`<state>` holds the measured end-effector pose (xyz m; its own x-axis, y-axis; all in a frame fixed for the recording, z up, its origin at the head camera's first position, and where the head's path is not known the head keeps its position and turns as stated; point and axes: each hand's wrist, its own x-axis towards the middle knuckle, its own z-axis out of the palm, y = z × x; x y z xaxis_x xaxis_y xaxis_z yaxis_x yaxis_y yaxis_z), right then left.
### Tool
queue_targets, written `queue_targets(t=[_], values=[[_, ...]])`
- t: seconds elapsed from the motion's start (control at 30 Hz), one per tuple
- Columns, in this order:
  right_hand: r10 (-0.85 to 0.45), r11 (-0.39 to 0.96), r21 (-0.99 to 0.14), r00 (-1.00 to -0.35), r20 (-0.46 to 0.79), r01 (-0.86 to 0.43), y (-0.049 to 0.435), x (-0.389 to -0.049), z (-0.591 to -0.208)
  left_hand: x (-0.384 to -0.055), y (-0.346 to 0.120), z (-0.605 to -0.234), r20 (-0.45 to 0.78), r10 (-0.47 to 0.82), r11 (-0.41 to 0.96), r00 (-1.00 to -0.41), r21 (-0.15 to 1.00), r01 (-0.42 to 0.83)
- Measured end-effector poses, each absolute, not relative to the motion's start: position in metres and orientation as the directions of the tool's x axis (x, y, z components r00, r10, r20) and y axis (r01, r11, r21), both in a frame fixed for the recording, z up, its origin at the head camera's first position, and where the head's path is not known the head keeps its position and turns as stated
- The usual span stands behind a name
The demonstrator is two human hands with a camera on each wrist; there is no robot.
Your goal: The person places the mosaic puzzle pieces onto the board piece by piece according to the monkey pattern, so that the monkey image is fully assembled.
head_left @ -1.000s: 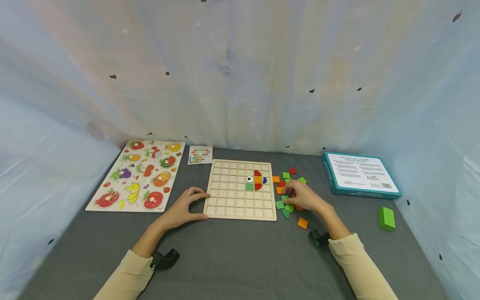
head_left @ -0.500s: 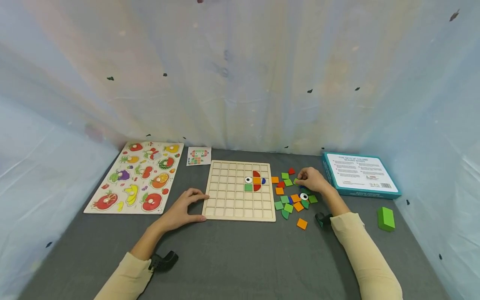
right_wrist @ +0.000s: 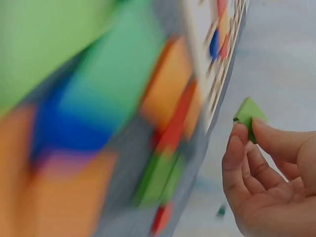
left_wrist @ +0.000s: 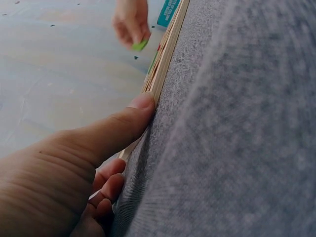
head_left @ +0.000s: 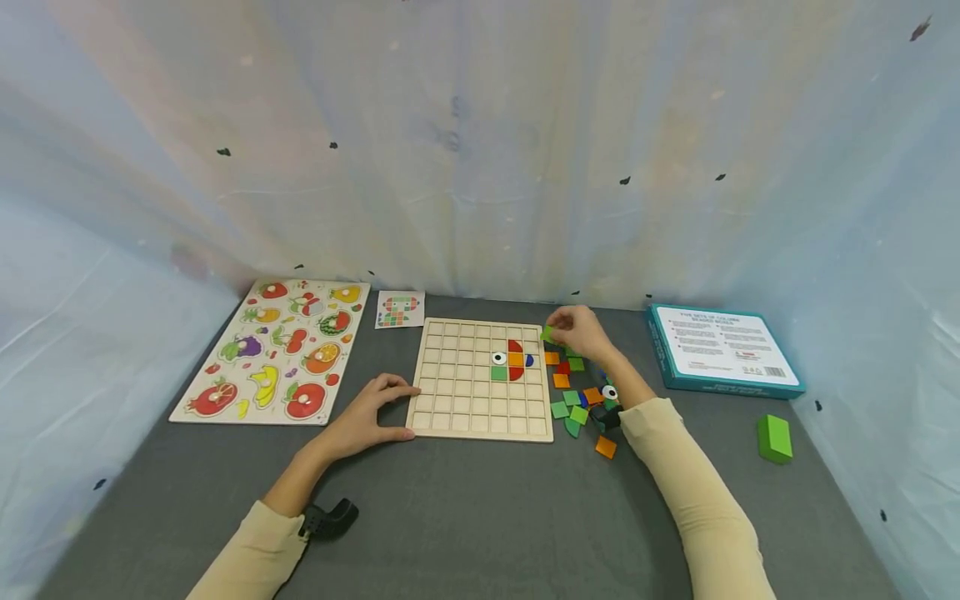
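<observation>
A light green tile [head_left: 547, 334] is pinched between the thumb and fingertips of my right hand [head_left: 583, 333], raised near the grid board's top right corner. The right wrist view shows the green tile [right_wrist: 248, 114] tilted at the fingertips. My left hand [head_left: 366, 419] rests against the left side of the wooden grid board [head_left: 453, 408], thumb near the front corner and index fingertip farther up that edge. On the board's right half sit a white eye tile [head_left: 498, 358], an orange square [head_left: 516, 360], red quarter-round tiles [head_left: 515, 346], a green square [head_left: 498, 373] and a blue half-round piece [head_left: 529, 361].
Loose coloured tiles [head_left: 577, 415] lie scattered right of the board, partly under my right arm. A pattern card [head_left: 401, 309] and a fruit puzzle board [head_left: 285, 350] lie to the left. A teal box [head_left: 723, 350] and a green block [head_left: 774, 439] stand at the right.
My right hand has gone from the loose tiles out to the right side, then leftward to the board's top right corner with a light green tile. The left hand stays put.
</observation>
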<state>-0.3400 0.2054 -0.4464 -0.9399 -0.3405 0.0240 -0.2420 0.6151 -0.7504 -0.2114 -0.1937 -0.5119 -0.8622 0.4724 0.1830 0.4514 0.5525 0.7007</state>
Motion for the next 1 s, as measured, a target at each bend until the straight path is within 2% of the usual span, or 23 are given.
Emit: queue_targets(t=[0.1, 0.23, 0.47, 0.6, 0.73, 1.0], values=[[-0.387, 0.586, -0.767, -0.922, 0.019, -0.262, 0.173, -0.351, -0.447, -0.212, -0.195, -0.513, 0.192, 0.476, 0.550, -0.858, 0.697, 0.461], [-0.426, 0.617, -0.737, -0.905, -0.018, -0.276, 0.139, -0.358, -0.452, -0.211, -0.194, -0.515, 0.201, 0.482, 0.547, -0.853, 0.692, 0.472], [-0.438, 0.779, -0.504, -0.899, -0.013, -0.373, 0.121, -0.353, -0.454, -0.211, -0.193, -0.516, 0.201, 0.481, 0.540, -0.853, 0.699, 0.469], [-0.493, 0.764, -0.458, -0.869, 0.040, -0.455, 0.128, -0.344, -0.452, -0.212, -0.194, -0.517, 0.206, 0.479, 0.545, -0.854, 0.693, 0.473], [-0.495, 0.736, -0.480, -0.863, 0.100, -0.478, 0.153, -0.325, -0.443, -0.211, -0.193, -0.518, 0.199, 0.483, 0.540, -0.853, 0.699, 0.469], [-0.636, 0.685, -0.551, -0.761, -0.130, -0.478, 0.227, -0.271, -0.434, -0.211, -0.194, -0.518, 0.201, 0.472, 0.544, -0.859, 0.701, 0.462]])
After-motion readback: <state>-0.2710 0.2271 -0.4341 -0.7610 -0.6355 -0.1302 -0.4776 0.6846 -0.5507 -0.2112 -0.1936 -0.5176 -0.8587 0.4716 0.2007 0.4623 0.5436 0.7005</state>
